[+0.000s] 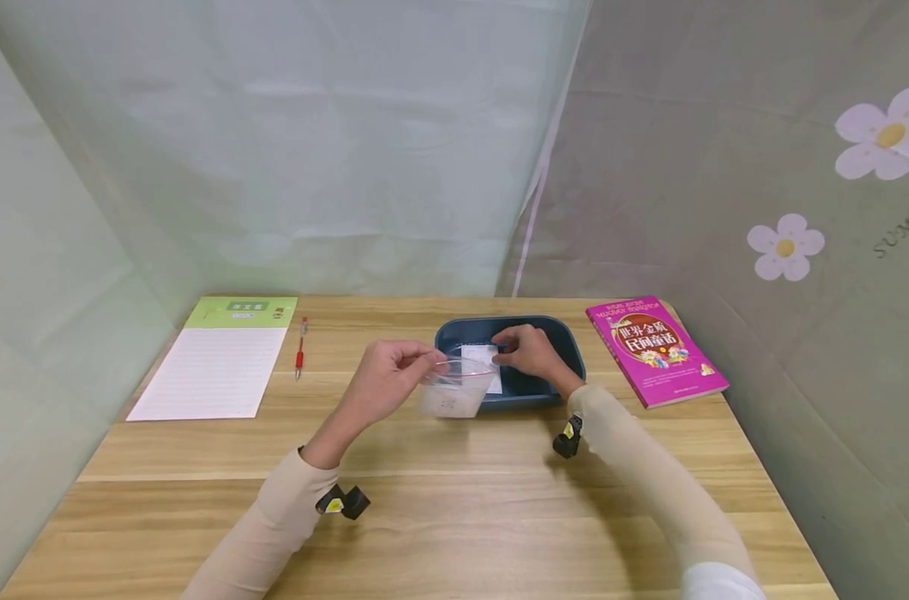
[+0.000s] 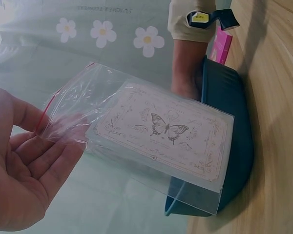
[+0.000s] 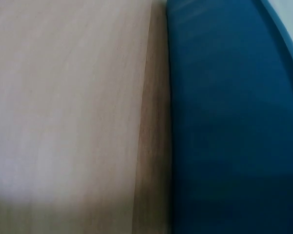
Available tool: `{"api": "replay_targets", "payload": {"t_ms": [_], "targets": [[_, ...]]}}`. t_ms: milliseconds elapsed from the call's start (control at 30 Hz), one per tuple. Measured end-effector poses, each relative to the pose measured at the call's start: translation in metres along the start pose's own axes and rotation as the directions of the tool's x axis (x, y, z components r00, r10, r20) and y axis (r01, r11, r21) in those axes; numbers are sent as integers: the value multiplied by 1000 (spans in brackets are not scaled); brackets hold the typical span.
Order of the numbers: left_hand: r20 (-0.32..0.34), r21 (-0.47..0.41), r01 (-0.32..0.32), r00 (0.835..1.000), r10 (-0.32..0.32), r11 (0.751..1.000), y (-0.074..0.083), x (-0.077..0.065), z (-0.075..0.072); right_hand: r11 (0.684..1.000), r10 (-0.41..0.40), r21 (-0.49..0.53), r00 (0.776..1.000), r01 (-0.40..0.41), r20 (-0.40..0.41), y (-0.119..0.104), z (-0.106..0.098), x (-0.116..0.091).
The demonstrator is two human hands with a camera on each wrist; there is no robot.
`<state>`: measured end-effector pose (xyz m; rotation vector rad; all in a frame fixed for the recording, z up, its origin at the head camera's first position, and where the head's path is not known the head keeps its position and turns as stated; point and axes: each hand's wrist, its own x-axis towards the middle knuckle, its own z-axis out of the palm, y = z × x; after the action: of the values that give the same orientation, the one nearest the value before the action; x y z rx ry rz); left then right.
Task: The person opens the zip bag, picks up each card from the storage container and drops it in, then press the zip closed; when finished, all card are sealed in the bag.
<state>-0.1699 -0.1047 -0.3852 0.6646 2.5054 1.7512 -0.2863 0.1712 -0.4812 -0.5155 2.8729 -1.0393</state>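
Observation:
My left hand pinches the top edge of a clear zip bag with a red seal line. In the left wrist view a card with a butterfly print lies inside the bag, which hangs tilted at the near side of a dark blue plastic basin. My right hand reaches over the basin's rim, its thumb and fingers pinching the right edge of a white paper. The bag hides part of that paper. The right wrist view shows only the basin's outer wall and tabletop, without the hand.
A lined writing pad with a green top lies at the left, a red pen beside it. At the right is a pink book. Cloth walls enclose the wooden table at the back and sides.

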Motion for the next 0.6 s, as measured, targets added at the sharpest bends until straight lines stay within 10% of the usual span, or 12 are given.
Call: {"api": "replay_targets", "payload": {"t_ms": [600], "targets": [[13,-3,-1,1000,1,1000,0,1,2,994,24,-104,997,-17,67,-2,3,1]]}}
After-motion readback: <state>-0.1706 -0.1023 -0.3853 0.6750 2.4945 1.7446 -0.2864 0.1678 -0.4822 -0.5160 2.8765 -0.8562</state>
